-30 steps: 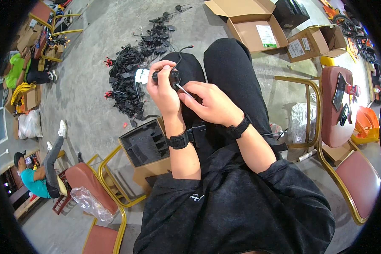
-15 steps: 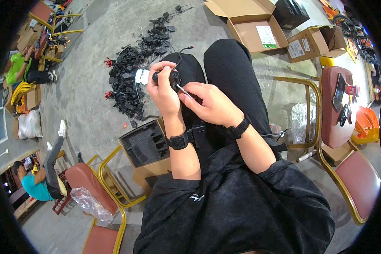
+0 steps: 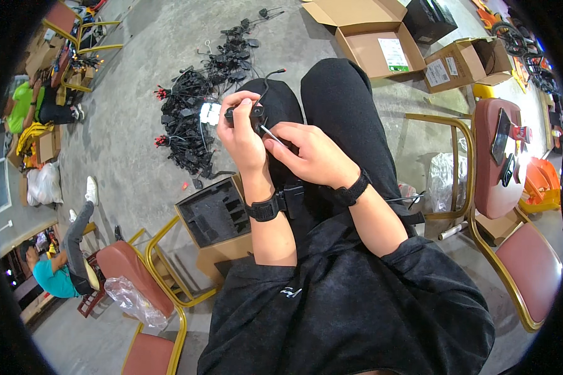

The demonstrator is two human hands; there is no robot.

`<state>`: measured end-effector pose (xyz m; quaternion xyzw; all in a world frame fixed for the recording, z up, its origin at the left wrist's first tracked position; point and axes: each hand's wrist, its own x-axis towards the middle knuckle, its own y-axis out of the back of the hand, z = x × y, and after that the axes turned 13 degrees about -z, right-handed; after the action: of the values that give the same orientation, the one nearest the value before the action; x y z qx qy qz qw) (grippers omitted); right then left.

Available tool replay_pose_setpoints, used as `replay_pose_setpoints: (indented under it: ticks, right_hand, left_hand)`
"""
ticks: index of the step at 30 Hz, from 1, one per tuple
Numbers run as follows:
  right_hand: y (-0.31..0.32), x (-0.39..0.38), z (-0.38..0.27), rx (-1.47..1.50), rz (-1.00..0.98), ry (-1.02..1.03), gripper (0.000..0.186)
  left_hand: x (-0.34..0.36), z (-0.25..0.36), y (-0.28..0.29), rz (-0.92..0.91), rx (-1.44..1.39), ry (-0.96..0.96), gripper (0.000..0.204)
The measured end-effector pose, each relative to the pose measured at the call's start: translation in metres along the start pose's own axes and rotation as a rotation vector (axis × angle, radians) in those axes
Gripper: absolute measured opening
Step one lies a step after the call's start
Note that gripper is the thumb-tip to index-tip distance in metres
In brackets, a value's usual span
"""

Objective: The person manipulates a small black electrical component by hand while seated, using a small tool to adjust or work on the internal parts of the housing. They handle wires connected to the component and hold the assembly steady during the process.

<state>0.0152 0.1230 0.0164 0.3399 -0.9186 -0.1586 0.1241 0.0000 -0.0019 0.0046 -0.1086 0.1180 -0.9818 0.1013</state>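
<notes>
The left hand (image 3: 243, 139) holds a black box (image 3: 257, 114), the right hand (image 3: 311, 153) pinches a thin rod (image 3: 269, 132) beside it, and I guess poking needs steady aim next.

black device (image 3: 258, 112), silver tool (image 3: 270, 134), grey floor (image 3: 131, 119)

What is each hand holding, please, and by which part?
Left hand: black device, by its body. Right hand: metal tool, by its end away from the device.
</notes>
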Motion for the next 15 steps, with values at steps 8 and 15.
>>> replay_pose_setpoints:
  ticks: [8,15]
  right_hand:
    - [-0.0006,-0.0002,0.0018,-0.008,-0.006,-0.005,0.019]
    - [-0.0009,-0.0001,0.0006,0.004,0.011,0.007,0.018]
  left_hand:
    - [0.0005,0.0,-0.0002,-0.006,0.017,-0.015,0.014]
    - [0.0003,0.0001,0.0007,-0.006,0.005,-0.004,0.013]
